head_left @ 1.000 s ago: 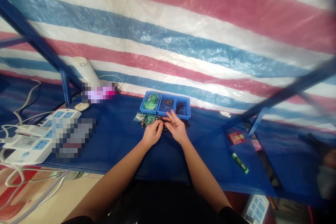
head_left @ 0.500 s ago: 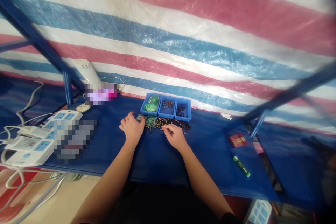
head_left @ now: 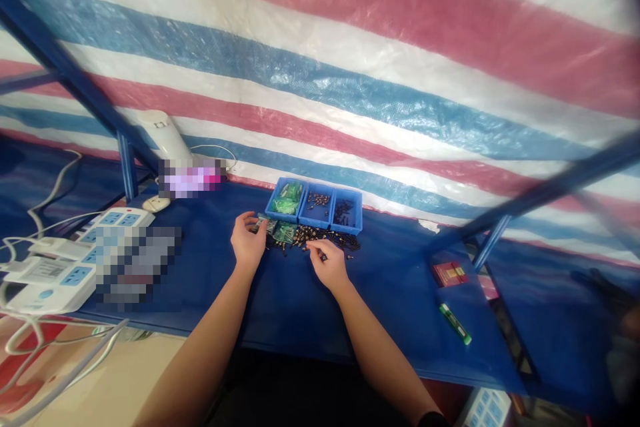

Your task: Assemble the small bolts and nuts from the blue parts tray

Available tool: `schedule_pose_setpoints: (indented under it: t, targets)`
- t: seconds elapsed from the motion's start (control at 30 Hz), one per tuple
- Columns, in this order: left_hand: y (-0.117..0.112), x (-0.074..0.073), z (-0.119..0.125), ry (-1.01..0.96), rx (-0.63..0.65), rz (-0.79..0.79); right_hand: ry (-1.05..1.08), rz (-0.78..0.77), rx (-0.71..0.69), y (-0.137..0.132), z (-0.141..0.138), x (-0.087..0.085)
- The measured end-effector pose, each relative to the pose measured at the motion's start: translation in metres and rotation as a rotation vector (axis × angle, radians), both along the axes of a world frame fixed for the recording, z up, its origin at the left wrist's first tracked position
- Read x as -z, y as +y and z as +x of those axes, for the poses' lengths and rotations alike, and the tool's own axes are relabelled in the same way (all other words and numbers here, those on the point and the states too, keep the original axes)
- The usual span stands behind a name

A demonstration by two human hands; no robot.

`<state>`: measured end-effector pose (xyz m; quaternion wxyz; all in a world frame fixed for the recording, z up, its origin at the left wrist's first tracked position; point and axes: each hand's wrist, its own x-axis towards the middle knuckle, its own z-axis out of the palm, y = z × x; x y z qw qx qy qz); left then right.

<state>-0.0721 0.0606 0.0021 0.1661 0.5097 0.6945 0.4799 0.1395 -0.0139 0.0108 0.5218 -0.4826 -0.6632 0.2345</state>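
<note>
My left hand [head_left: 249,243] has its thumb and fingers closed around the near edge of a small clear-green plastic packet [head_left: 267,225]. Another such packet [head_left: 285,233] lies just right of it. My right hand [head_left: 327,263] pinches a small black-and-brass part, mostly covered by the fingers. Between and beyond the hands spreads a pile of small black and brass-coloured parts [head_left: 316,235]. Behind it stands a blue three-compartment tray [head_left: 315,221]: green packets [head_left: 287,203] on the left, brass-tipped parts [head_left: 319,199] in the middle, black pieces [head_left: 344,209] on the right.
White power strips [head_left: 60,287] with cables lie on the left of the blue table [head_left: 295,307]. A white cylindrical device [head_left: 167,137] stands behind them. To the right are a red box [head_left: 450,273] and a green tube [head_left: 455,323]. Blue frame bars [head_left: 540,180] and striped sheeting [head_left: 350,93] enclose the back.
The spread fingers of my left hand have curled in onto the green packet. My right hand stays in a pinch over the near side of the pile. The view has shifted slightly.
</note>
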Motion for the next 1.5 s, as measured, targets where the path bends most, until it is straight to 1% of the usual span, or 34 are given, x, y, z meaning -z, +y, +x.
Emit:
schedule_pose_setpoints:
  t: [0.17, 0.37, 0.63, 0.7, 0.77, 0.9, 1.0, 1.07, 1.1, 1.13, 1.2, 1.23, 1.33, 1.37, 1.47, 1.5]
  targets:
    - [-0.002, -0.001, 0.0, -0.11, -0.06, 0.02, -0.008, 0.043, 0.027, 0.001, -0.001, 0.001]
    - [0.001, 0.0, -0.003, -0.113, -0.1, 0.061, 0.009, 0.064, -0.007, -0.001, -0.002, -0.003]
    - [0.009, 0.007, -0.007, -0.149, -0.116, 0.127, -0.022, 0.01, -0.074, -0.007, -0.006, -0.005]
    - [0.01, 0.005, -0.006, -0.169, -0.11, 0.159, -0.045, -0.003, -0.068, -0.008, -0.007, -0.007]
    - [0.009, 0.0, -0.002, -0.192, -0.096, 0.21, -0.062, -0.004, -0.053, -0.008, -0.008, -0.009]
    - [-0.003, -0.016, 0.013, -0.197, -0.094, 0.412, -0.097, 0.005, -0.045, -0.008, -0.008, -0.013]
    - [-0.015, -0.029, 0.028, -0.194, -0.029, 0.482, -0.09, 0.004, -0.026, -0.008, -0.006, -0.019]
    - [-0.02, -0.037, 0.039, -0.231, 0.065, 0.465, -0.057, 0.029, -0.013, -0.007, -0.005, -0.025]
    - [-0.02, -0.042, 0.044, -0.255, 0.136, 0.446, -0.029, 0.045, 0.008, -0.006, -0.004, -0.029]
    - [-0.019, -0.046, 0.049, -0.286, 0.232, 0.42, -0.009, 0.043, 0.027, -0.004, -0.004, -0.033]
    - [-0.013, -0.054, 0.059, -0.371, 0.495, 0.337, 0.057, 0.001, 0.087, 0.001, -0.002, -0.04]
    - [-0.01, -0.057, 0.064, -0.419, 0.567, 0.313, 0.094, -0.041, 0.112, 0.004, -0.001, -0.043]
    - [-0.001, -0.056, 0.073, -0.57, 0.703, 0.259, 0.198, -0.163, 0.213, 0.016, 0.004, -0.047]
    - [0.001, -0.053, 0.075, -0.606, 0.72, 0.249, 0.239, -0.195, 0.201, 0.019, 0.006, -0.046]
    - [-0.001, -0.041, 0.077, -0.669, 0.693, 0.201, 0.357, -0.252, 0.072, 0.025, 0.013, -0.038]
    - [-0.003, -0.038, 0.078, -0.675, 0.695, 0.181, 0.379, -0.258, 0.073, 0.026, 0.015, -0.033]
